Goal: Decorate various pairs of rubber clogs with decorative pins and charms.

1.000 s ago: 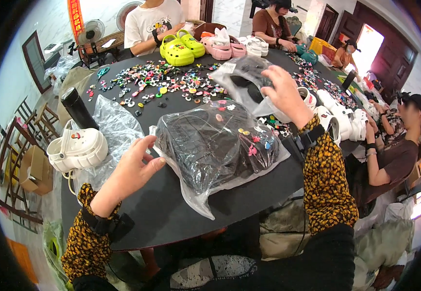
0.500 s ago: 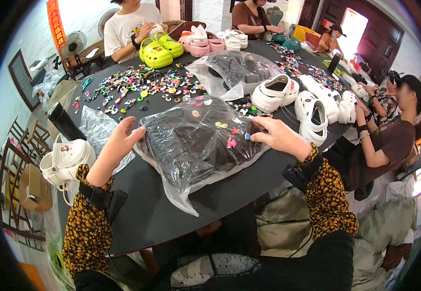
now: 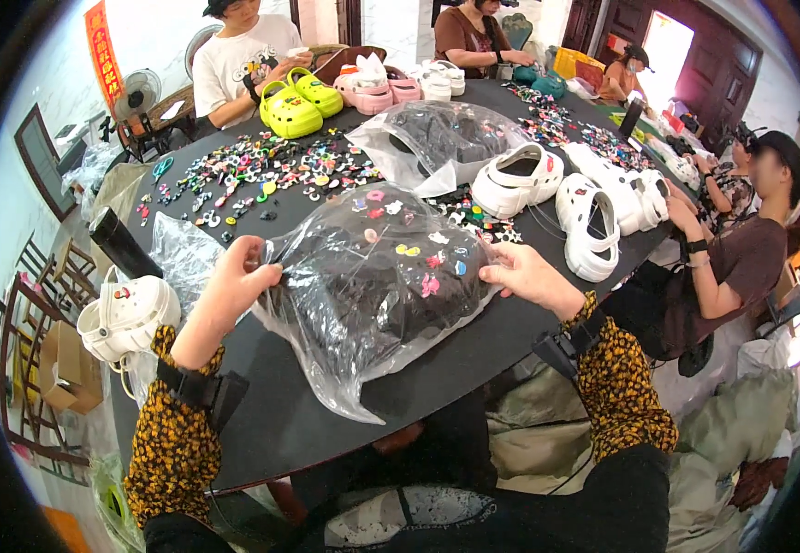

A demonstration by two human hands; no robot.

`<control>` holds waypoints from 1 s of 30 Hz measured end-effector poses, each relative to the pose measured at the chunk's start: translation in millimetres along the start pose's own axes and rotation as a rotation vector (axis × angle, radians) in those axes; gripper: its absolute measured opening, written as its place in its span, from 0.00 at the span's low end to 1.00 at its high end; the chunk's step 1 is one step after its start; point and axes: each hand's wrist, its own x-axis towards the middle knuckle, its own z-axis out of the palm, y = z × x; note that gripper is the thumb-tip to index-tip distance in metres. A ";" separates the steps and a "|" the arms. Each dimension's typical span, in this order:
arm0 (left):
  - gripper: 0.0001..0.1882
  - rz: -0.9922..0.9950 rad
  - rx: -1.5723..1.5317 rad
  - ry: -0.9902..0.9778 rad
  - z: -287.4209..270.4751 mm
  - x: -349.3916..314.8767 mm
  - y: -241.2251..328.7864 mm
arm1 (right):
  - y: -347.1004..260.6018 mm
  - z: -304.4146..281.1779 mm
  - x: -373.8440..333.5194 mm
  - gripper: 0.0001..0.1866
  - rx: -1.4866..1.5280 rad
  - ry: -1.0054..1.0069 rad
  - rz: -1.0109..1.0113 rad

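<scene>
Before me on the dark table lies a clear plastic bag [image 3: 326, 323] with black clogs [image 3: 400, 276] inside, their surfaces dotted with small coloured charms. My left hand [image 3: 238, 281] pinches the bag's left edge between thumb and fingers. At the opposite edge, my right hand [image 3: 531, 278] grips the plastic in the same way. The bag's loose corner hangs toward the near table edge. Behind it rests a second clear bag [image 3: 437, 138] with dark shoes in it. Crumpled clear plastic [image 3: 186, 253] lies left of my left hand.
Loose charms [image 3: 271, 170] spread across the table. White clogs [image 3: 589, 226] stand at right, another white pair [image 3: 128, 318] at the left edge beside a black bottle [image 3: 121, 241]. Lime clogs [image 3: 294, 106] and pink clogs [image 3: 372, 90] stand farther back. Several people sit or stand around the table.
Both hands have closed on the bag's edges. The plastic is drawn tighter over the clogs, so the charms show more clearly, and the bag's shape has shifted slightly.
</scene>
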 end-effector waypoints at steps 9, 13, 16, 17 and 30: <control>0.23 -0.020 -0.168 0.156 -2.5 -40.7 -4.1 | -44.3 3.8 14.5 0.11 -0.102 0.241 -0.211; 0.23 0.021 -0.172 0.276 -2.6 -52.5 -26.7 | -72.4 11.6 45.6 0.08 -0.259 0.377 -0.450; 0.21 -0.005 -0.185 0.339 -6.8 -64.4 -34.2 | -109.0 12.7 77.9 0.09 -0.204 0.392 -0.507; 0.21 -0.038 -0.208 0.341 -3.8 -64.1 -32.8 | -115.9 10.7 90.8 0.10 -0.157 0.388 -0.525; 0.20 0.039 -0.030 0.151 -8.8 -77.6 -31.4 | -156.3 99.3 40.7 0.15 -0.423 -0.128 -0.954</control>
